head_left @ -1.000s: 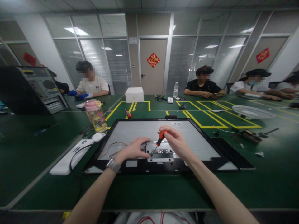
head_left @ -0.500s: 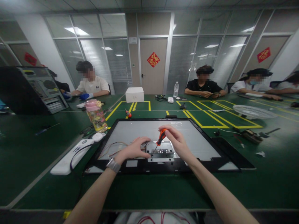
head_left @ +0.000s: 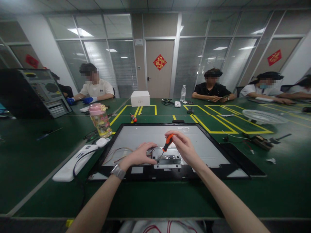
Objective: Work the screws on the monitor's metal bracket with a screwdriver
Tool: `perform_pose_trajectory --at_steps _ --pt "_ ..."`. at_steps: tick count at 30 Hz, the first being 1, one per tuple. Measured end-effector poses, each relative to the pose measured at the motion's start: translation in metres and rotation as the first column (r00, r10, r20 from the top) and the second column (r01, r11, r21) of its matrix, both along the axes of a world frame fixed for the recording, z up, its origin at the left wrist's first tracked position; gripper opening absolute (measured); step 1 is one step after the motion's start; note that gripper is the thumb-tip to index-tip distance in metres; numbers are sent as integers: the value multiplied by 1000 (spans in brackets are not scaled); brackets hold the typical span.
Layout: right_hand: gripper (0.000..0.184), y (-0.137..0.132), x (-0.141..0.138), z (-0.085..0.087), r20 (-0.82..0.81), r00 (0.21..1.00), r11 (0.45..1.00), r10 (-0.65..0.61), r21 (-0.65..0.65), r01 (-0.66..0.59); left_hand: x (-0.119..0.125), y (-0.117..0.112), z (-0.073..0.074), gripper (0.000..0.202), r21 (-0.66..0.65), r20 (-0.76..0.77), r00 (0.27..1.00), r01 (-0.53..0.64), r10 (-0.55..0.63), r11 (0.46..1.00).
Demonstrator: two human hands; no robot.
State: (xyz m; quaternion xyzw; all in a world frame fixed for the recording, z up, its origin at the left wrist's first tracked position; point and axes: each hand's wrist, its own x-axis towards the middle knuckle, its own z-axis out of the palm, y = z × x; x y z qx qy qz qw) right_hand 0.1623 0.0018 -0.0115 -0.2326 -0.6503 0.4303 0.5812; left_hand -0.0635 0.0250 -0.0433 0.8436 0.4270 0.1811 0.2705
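An orange-and-black screwdriver (head_left: pixel 168 142) slants down and left from my right hand (head_left: pixel 184 145), whose fingers are wrapped around the handle. Its tip meets the lower left part of a silver metal bracket (head_left: pixel 173 152). Against the bracket's left end, my left hand (head_left: pixel 139 154) curves, thumb at the near corner and fingers on the far side, bracing it. Beneath both lies a large flat display panel (head_left: pixel 206 145) with a grey back and black frame. Thin wires (head_left: pixel 116 149) run over the panel left of the bracket. The fastener under the tip is too small to make out.
Left of the panel are a white power strip (head_left: pixel 75 163) with a black cord and a pink-lidded bottle (head_left: pixel 100 121). A black phone-like slab (head_left: pixel 240 160) lies at its right edge. A computer case (head_left: pixel 48 92) stands far left. Several people sit across the green table (head_left: pixel 155 197).
My hands, the screwdriver and the bracket keep practically the same positions. Any turning of the screwdriver is too slight to make out.
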Motion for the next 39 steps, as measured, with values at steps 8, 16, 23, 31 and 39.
perform_pose_trajectory --at_steps 8,16,23,31,39 --pt "21 0 0 -2 -3 1000 999 -11 -52 11 0 0 -1 73 -4 -2 1000 -18 18 1000" --pt "22 -5 -7 6 -183 974 977 137 -139 -163 1 0 0 72 -2 -10 1000 -2 2 1000" --pt "19 -3 -7 1 -130 989 991 76 -103 -89 0 1 -2 72 -2 1 1000 -8 8 1000" --pt "19 -2 -5 -3 -65 998 995 -6 -95 0 0 0 -1 72 -17 19 1000 -14 14 1000" --pt "19 -5 -4 3 18 1000 1000 -25 11 25 0 -1 0 72 -14 25 1000 -14 15 1000"
